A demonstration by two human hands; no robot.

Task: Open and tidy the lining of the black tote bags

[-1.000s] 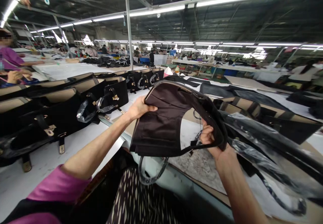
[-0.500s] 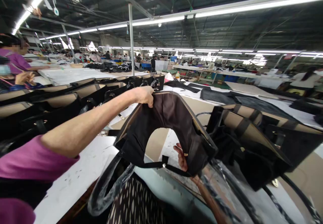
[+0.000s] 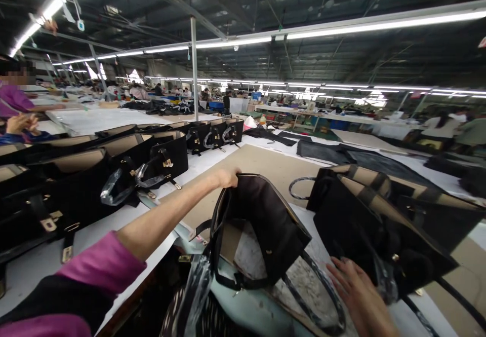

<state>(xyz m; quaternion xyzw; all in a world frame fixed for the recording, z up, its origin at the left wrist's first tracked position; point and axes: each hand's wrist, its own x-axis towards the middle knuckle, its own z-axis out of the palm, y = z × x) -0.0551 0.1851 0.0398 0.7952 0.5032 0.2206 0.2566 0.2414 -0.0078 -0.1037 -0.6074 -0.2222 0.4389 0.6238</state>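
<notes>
Left of the tan board [image 3: 261, 157], black bags [image 3: 87, 195] stand open, pale inside, with gold-coloured clasps; they overlap too much to count exactly. Three more small-looking bags [image 3: 215, 137] stand by the board's far left corner. In front of the board, the left hand [image 3: 228, 178], closed, grips the top rim of one brown-lined bag [image 3: 273, 215], which is tilted and overlaps the board's near part in view. From its left, that bag shows a strap [image 3: 202, 227], one handle in clear film [image 3: 195, 286], black edging, then a smooth, dark brown lining with one small metal fitting [image 3: 269, 252]; its second handle [image 3: 332, 294] loops out to the right. The right hand [image 3: 353, 286] is open, fingers loosely spread, near the board's right side; I cannot tell whether its fingertips touch anything. Right of the board sit at least two tan-lined bags [image 3: 353, 225].
</notes>
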